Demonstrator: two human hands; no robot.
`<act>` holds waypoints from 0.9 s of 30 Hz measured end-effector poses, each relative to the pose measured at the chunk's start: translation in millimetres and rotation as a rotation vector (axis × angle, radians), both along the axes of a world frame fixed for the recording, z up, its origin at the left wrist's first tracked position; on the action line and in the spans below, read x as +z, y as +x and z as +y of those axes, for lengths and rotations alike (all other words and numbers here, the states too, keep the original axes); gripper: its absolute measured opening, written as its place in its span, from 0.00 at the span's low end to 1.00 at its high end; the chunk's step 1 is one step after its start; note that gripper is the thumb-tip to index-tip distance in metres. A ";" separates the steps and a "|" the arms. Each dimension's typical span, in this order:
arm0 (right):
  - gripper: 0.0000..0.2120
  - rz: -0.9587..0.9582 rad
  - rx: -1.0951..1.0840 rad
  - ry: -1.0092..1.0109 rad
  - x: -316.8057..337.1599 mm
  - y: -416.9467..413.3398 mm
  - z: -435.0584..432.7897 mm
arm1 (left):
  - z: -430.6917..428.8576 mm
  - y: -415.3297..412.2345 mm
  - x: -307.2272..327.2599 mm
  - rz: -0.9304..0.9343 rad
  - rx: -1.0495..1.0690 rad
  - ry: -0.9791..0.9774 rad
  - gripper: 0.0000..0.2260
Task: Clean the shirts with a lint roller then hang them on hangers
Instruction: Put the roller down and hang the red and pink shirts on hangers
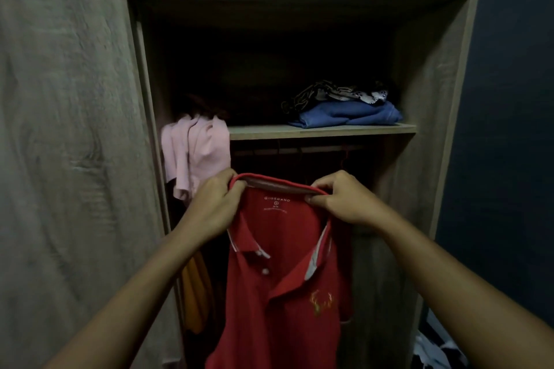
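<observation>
A person's two bare hands held one red polo shirt [281, 263] up by its collar in front of an open wooden wardrobe [431, 98]. The left hand [209, 206] gripped the collar's left end and the right hand [341, 200] gripped its right end. The fingers [322, 185] of both hands were curled and clamped on the collar edge, stretching it flat between them. The shirt hung straight down from the hands, its front facing the camera, with two white buttons on the placket, one gold emblem on the chest and a printed label reading "GIORDANO" inside the neck.

Inside the wardrobe, one shelf [323, 130] carried two folded garments stacked at its right end: a blue one [347, 115] underneath and a dark patterned one [338, 94] on top. One pink shirt [195, 152] draped over the shelf's left end. Below the shelf ran one hanging rail [299, 150], in shadow. One orange garment [195, 293] hung low at the left, partly behind the left forearm. One sliding door [66, 158] covered the wardrobe's left half. A small heap of clothes [434, 350], too dim to count, lay on the floor at the lower right.
</observation>
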State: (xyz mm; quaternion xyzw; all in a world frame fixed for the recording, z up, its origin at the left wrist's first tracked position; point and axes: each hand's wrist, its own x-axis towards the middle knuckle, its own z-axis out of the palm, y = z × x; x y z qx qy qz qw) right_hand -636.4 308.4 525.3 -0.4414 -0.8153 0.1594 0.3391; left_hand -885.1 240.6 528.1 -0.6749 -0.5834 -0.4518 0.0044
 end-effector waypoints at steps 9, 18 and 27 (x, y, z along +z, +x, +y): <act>0.27 0.154 0.074 -0.306 -30.1 20.3 41.2 | 42.4 22.0 -25.2 -0.335 -0.057 -0.135 0.17; 0.06 0.140 -0.396 -0.026 -66.5 12.4 143.3 | 90.6 52.5 -35.3 -0.333 -0.055 -0.179 0.15; 0.20 -0.255 -0.480 -0.107 -68.6 -2.1 213.5 | 132.3 42.6 -47.1 -0.301 0.008 -0.165 0.16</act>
